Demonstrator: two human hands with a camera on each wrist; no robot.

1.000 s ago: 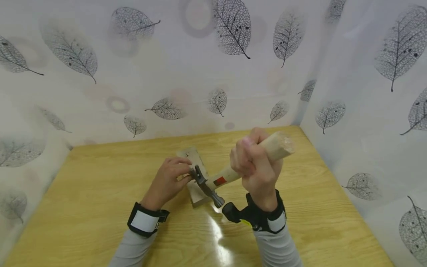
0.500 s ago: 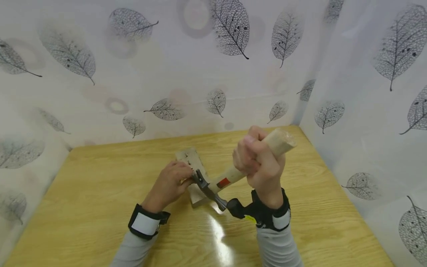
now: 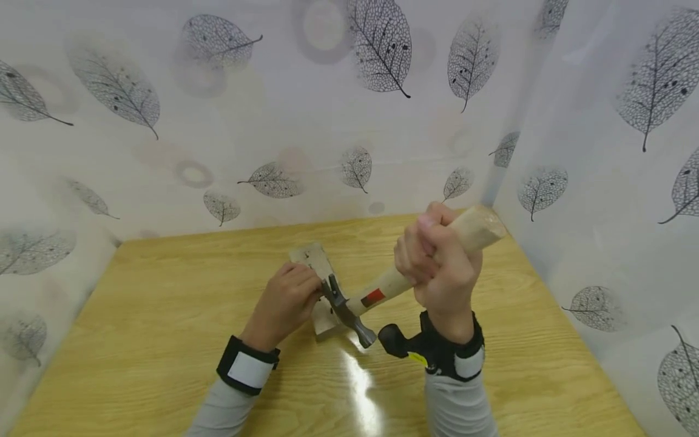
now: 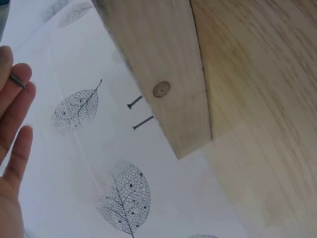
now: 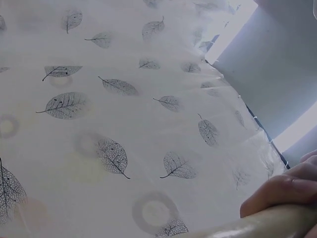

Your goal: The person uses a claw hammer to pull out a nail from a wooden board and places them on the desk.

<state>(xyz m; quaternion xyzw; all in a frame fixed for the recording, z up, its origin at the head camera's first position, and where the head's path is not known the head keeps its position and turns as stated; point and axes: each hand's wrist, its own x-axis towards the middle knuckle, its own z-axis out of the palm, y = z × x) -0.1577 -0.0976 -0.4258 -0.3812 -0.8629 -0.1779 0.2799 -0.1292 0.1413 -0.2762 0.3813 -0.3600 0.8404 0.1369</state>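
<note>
Wooden board (image 3: 314, 256) in place: our right fingers (image 3: 415, 252) wrap fully round the hammer (image 3: 388, 286), left fingers (image 4: 19, 110) pinch a nail (image 4: 18, 81); we judge this nail-starting, next needing steady alignment

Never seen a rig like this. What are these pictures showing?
There's no robot: it's a person working with two bare hands. The large picture is taken from the head, looking forward and down; the smaller ones are taken from each wrist, where black bands sit.

On the wood-grain table lies a wooden block; the left-wrist picture shows two nails sticking out of it. There, the left hand pinches what looks like another nail.

The right hand grips a hammer, its metal head close to the left hand. The right-wrist picture mostly shows a leaf-print sheet.
</note>
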